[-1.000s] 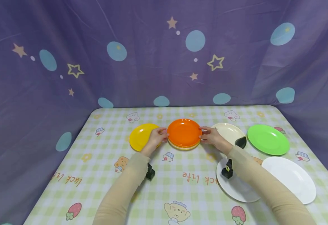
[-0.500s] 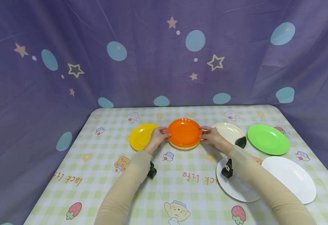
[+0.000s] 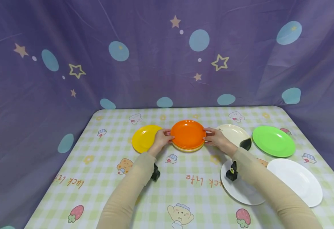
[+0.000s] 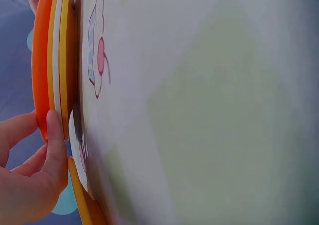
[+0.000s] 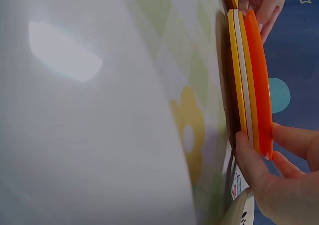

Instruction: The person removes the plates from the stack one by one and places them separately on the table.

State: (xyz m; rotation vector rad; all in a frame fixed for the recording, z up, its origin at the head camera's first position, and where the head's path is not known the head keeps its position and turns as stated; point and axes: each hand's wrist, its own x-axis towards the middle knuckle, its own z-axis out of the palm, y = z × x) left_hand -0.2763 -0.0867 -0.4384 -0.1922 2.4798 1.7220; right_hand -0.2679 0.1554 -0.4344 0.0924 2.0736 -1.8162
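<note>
An orange plate lies on top of a stack, over yellow and white plates whose rims show edge-on. My left hand holds the orange plate's left rim, its thumb against the edges of the stack in the left wrist view. At the opposite side my right hand holds the right rim. In the right wrist view its thumb touches the lower yellow rim, and its forefinger meets the orange plate. The fingertips under the rims are partly hidden.
A yellow plate sits left of the stack, partly behind my left hand. To the right are a cream plate, a green plate and two white plates, one partly under my right forearm. A purple curtain hangs behind the table.
My left hand and forearm have shifted slightly right, and its fingers have come further over the orange rim. My right hand and the stack look nearly unmoved.
</note>
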